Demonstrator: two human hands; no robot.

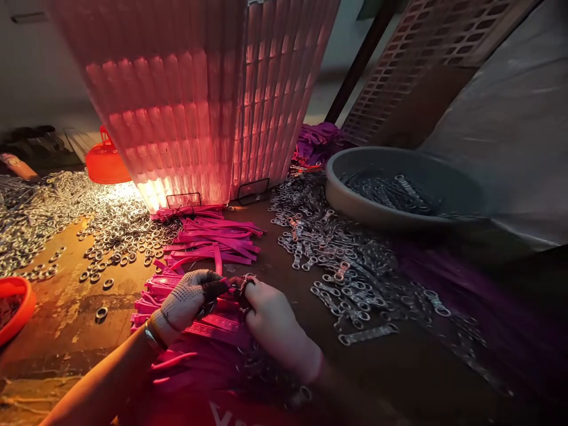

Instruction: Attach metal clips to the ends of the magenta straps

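Your left hand (pixel 190 299) and right hand (pixel 277 325) meet above the strap pile (pixel 222 322), with a pink strap (pixel 218 260) at the fingertips.
Your left hand is pinched narrow on that strap, whose long axis seems to run away from you; your right hand curls in equally close, though whether it grips cannot be told. Left of the pile, an orange bowl (pixel 31 296) holds contents too dim to name; right of it, metal links (pixel 350 302) lie on the table (pixel 319 349). Farther left spread metal rings (pixel 119 236); beyond and right of the pile, the grey bowl (pixel 368 210) holds more links.
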